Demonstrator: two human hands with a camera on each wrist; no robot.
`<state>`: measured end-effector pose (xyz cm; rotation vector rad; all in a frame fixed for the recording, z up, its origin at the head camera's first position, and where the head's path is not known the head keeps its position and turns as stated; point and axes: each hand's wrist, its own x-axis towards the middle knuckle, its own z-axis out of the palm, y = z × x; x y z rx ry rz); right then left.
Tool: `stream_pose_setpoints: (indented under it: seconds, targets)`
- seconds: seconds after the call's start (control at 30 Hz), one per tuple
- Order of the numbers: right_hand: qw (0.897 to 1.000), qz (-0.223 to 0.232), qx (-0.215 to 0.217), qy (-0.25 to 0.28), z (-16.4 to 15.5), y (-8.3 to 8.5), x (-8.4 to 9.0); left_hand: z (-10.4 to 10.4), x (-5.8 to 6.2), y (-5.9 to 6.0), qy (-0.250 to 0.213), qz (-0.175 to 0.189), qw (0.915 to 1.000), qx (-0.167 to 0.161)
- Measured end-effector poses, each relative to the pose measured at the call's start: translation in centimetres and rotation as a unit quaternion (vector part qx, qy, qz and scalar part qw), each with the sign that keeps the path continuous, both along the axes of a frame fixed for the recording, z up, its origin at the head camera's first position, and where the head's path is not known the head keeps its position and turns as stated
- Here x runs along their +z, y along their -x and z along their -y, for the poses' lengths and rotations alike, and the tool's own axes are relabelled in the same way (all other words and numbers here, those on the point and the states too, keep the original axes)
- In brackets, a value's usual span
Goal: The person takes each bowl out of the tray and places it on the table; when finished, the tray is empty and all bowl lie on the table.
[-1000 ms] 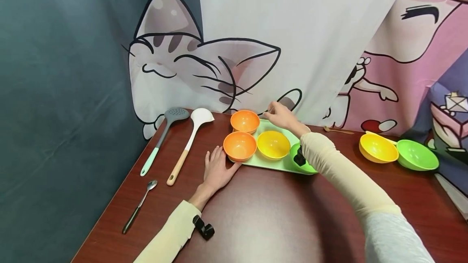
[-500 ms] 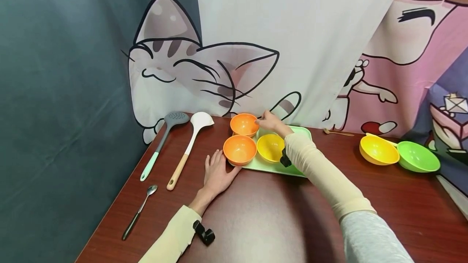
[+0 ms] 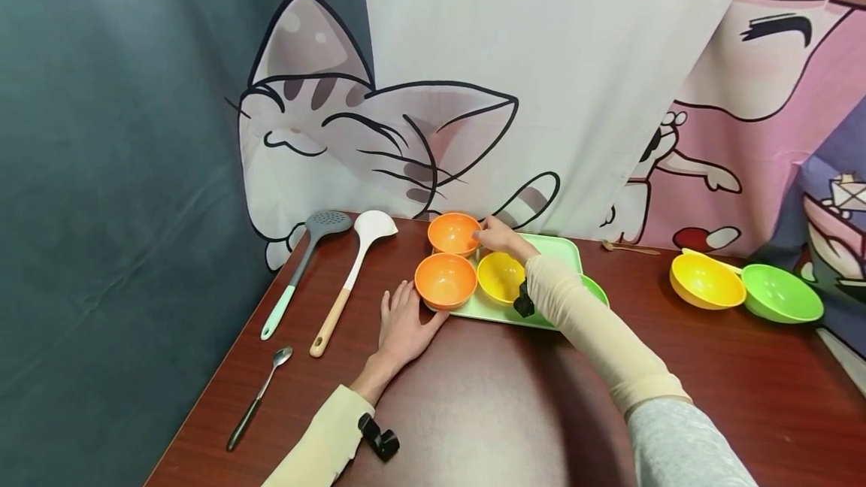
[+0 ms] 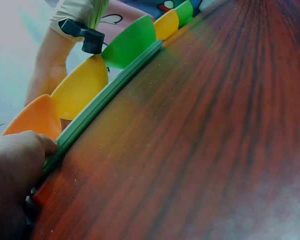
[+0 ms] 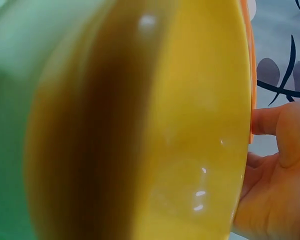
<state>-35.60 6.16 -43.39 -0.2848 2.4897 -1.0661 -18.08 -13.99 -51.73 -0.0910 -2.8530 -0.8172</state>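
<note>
Head view: right hand, fingers curled at the rim of the far orange bowl; a firm grip cannot be told. Left hand flat on the table, fingers straight, touching the green tray beside the near orange bowl. Yellow bowl on tray under the right forearm; green bowl partly hidden. Skimmer, white ladle, spoon left; yellow bowl and green bowl right.

Left wrist view: fingertip against the tray edge.

Right wrist view: yellow bowl fills the frame; fingers behind it.
</note>
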Motion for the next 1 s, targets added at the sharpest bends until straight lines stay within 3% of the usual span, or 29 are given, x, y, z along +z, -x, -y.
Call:
stream_pose_setpoints:
  seconds: [0.23, 0.37, 0.7, 1.0]
  targets:
    - [0.999, 0.038, -0.006, 0.028, 0.2, 0.1, 0.1, -0.1, -0.2, -0.2, 0.002, 0.005, 1.0000, 0.004]
    - [0.999, 0.038, -0.017, 0.035, 0.6, 0.4, 0.2, 0.0, -0.2, -0.3, 0.003, 0.007, 1.0000, 0.005]
    - [0.998, -0.022, -0.053, 0.022, 1.2, 0.3, 0.3, 0.0, 0.0, -0.2, 0.006, -0.003, 1.0000, -0.002]
    - [0.990, -0.071, -0.087, 0.087, 0.1, 0.9, 1.1, 0.2, -0.1, 0.2, 0.005, -0.010, 0.9999, -0.004]
